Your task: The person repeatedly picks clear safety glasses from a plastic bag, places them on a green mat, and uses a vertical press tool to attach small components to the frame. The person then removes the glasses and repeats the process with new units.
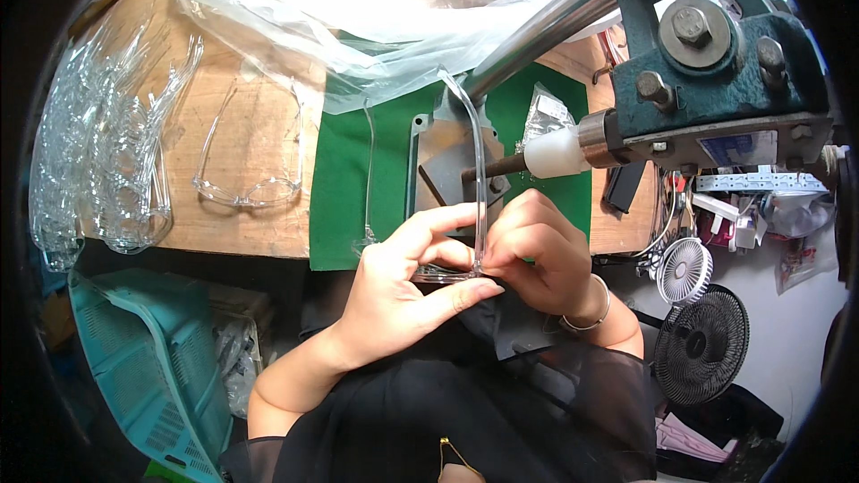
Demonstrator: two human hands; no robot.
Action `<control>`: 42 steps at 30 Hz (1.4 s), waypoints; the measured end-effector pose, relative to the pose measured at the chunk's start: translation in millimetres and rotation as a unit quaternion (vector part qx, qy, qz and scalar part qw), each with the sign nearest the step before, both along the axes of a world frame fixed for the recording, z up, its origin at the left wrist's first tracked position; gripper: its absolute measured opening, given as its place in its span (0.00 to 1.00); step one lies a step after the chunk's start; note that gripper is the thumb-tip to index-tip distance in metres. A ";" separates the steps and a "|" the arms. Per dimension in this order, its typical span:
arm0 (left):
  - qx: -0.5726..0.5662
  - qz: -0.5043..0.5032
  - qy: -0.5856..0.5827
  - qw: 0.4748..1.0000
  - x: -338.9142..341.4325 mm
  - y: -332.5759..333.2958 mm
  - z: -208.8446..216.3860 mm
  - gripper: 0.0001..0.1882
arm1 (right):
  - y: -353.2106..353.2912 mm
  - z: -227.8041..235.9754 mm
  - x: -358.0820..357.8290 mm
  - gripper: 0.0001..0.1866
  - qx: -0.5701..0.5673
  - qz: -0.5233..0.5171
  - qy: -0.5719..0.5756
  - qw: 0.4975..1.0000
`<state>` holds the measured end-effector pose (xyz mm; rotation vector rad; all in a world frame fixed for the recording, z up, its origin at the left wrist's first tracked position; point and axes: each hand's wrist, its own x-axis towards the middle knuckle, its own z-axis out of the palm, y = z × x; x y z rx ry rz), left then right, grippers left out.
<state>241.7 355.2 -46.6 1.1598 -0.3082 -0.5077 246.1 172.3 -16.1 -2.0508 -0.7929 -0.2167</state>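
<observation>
While both hands pinch the clear glasses frame (447, 270) over my lap, I see my left hand (403, 291) closed on its front and my right hand (537, 255) closed at the hinge corner — one temple (476, 170) stands upward from the grip. Just above the grip sits the press tip (555, 154); I judge a slip there could snap the thin temple or scratch it against the desk (259, 125).
</observation>
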 end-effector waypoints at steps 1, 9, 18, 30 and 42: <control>0.000 -0.002 -0.004 1.000 0.5 0.0 0.2 0.33 | -1.0 0.7 0.2 0.08 0.004 0.003 0.002 1.000; 0.011 -0.001 -0.093 0.996 -2.7 -3.0 3.5 0.33 | -6.9 -1.0 -5.7 0.09 0.097 0.010 0.070 0.993; -0.033 -0.028 -0.028 0.999 -1.6 -3.7 3.4 0.33 | -7.9 4.2 -4.2 0.09 0.084 0.022 0.094 0.992; -0.010 -0.008 -0.063 0.998 -2.0 -1.5 7.9 0.32 | -3.1 7.2 -3.1 0.08 0.029 0.016 0.028 0.999; -0.033 -0.023 -0.026 0.999 -3.4 -2.6 2.6 0.33 | -5.7 1.9 -4.9 0.09 0.084 0.018 0.116 0.990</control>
